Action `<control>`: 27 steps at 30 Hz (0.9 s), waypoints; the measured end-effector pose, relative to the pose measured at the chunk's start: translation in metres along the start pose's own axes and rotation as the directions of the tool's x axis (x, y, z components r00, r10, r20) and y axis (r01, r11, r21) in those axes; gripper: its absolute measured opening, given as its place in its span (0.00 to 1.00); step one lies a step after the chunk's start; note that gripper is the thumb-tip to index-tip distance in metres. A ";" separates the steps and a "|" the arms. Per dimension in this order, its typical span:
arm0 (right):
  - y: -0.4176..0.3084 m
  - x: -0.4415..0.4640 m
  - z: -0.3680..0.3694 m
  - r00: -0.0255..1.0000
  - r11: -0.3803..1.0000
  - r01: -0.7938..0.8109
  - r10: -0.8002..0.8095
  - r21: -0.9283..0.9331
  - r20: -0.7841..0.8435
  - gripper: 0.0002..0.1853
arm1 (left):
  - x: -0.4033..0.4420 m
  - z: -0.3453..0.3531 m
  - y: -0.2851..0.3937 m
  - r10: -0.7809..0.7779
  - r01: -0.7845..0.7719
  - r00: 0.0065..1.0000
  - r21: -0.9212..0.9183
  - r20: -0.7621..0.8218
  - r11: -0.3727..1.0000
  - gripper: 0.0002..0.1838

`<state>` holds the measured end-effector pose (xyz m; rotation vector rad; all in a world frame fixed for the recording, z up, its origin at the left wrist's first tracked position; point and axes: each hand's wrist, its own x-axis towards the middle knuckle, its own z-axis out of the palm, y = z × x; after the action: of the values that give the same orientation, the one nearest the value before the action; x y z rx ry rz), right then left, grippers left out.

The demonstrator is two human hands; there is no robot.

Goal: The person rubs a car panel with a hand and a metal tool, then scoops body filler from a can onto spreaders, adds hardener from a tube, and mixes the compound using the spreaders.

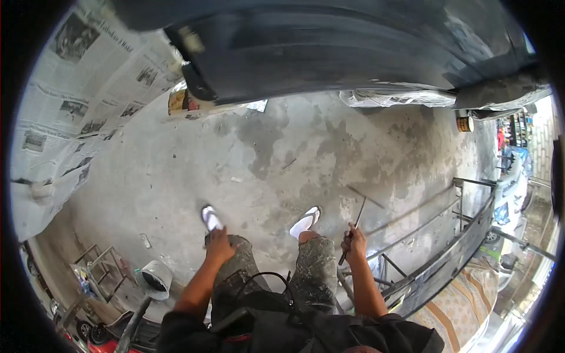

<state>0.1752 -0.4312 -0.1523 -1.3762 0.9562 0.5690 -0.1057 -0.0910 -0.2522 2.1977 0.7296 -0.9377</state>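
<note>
My right hand [354, 242] is closed around a thin dark rod-like tool [359, 214], held out to the right of my knee. Its darker thick end pokes out below my fist, and the slim end points forward over the floor. A dark line crosses near its tip; I cannot tell whether it is part of the tool or a shadow. My left hand [219, 246] rests by my left knee, fingers loosely extended, nothing visible in it. Ahead of me spans a large dark curved panel [318, 53], apart from both hands.
Newspaper sheets [76, 100] cover the left side. A metal frame [435, 259] stands close on my right, a grey bucket [156, 279] at lower left. A small can [465, 124] sits at far right on the stained concrete floor [253, 153]. Patterned fabric [465, 300] lies behind the frame.
</note>
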 end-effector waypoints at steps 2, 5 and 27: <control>0.041 -0.016 -0.016 0.991 0.988 -0.132 0.129 -0.084 -0.032 0.08 | -0.032 0.016 -0.036 -0.248 0.252 0.966 0.058 -0.067 0.966 0.47; 0.111 -0.035 -0.008 0.951 0.937 -0.307 0.310 -0.168 -0.013 0.06 | -0.046 -0.027 -0.046 -0.395 0.395 0.919 -0.065 0.004 0.916 0.46; 0.308 -0.084 0.030 0.891 0.799 -0.447 0.361 -0.402 -0.274 0.03 | -0.072 -0.031 -0.140 -0.273 0.258 0.962 -0.248 -0.027 0.934 0.29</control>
<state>-0.1143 -0.3396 -0.2553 -1.6697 1.3462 1.0617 -0.2323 0.0050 -0.2261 1.9507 1.1321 -0.8610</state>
